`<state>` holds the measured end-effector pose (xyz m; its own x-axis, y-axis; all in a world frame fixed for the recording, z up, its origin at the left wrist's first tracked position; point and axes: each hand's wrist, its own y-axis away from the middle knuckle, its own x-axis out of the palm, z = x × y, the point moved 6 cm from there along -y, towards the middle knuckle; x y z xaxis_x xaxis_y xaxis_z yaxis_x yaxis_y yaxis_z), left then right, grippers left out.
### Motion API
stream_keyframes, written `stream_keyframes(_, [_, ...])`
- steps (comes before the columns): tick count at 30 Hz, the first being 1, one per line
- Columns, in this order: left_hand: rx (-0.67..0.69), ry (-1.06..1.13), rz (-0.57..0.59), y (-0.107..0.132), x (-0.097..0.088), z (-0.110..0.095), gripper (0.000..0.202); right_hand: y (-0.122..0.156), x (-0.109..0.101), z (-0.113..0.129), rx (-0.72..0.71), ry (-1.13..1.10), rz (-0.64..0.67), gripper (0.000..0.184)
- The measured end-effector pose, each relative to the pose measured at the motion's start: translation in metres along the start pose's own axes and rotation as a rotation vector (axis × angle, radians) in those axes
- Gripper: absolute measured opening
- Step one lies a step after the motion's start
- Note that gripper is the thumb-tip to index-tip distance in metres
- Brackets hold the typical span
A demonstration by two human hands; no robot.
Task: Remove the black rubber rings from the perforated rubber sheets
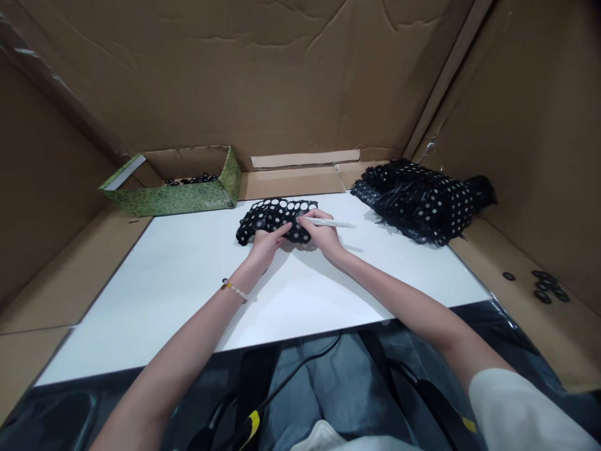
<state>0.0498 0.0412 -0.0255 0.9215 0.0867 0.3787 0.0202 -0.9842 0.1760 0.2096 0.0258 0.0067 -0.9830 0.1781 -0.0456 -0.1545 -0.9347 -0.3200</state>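
A black sheet with rows of round white spots (282, 213), which may be holes, lies crumpled on the white board (188, 275). My left hand (267, 247) grips its near left edge, the thumb pressed on top. In my right hand (325, 234) is a slim white pen-like tool (333, 222), its back end pointing right. The tool's tip meets the sheet, hidden by my fingers. Both hands are closed and close together at the sheet's near side.
A green patterned box (178, 199) at the back left contains small black rings (201, 179). A heap of black spotted sheets (427, 203) lies at the back right. Several loose black rings (544, 286) rest on cardboard at the right. Cardboard walls (263, 75) stand around the board.
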Motion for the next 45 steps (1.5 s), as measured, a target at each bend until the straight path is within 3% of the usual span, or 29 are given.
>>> stream_keyframes(3, [0.018,-0.004,0.010,0.001,0.002,-0.001,0.036,0.000,-0.001,0.000,0.017,-0.001,-0.011,0.022])
stream_keyframes(9, [0.066,0.038,-0.098,0.004,0.000,-0.008,0.030,0.000,0.000,-0.003,0.075,0.020,-0.015,0.022])
stream_keyframes(27, [0.009,0.065,-0.040,0.003,0.003,0.005,0.031,0.008,0.007,-0.005,-0.063,0.143,-0.026,0.023])
stream_keyframes(31, [0.004,0.060,-0.030,0.003,0.004,0.000,0.030,0.005,0.007,-0.004,-0.051,0.031,0.013,0.025])
stream_keyframes(37, [0.088,0.111,-0.176,-0.001,-0.009,-0.013,0.026,-0.001,0.007,-0.019,0.114,-0.190,0.022,0.027])
stream_keyframes(45, [0.015,0.083,-0.090,0.002,-0.002,-0.004,0.028,0.000,0.007,-0.007,0.054,-0.073,0.063,0.025])
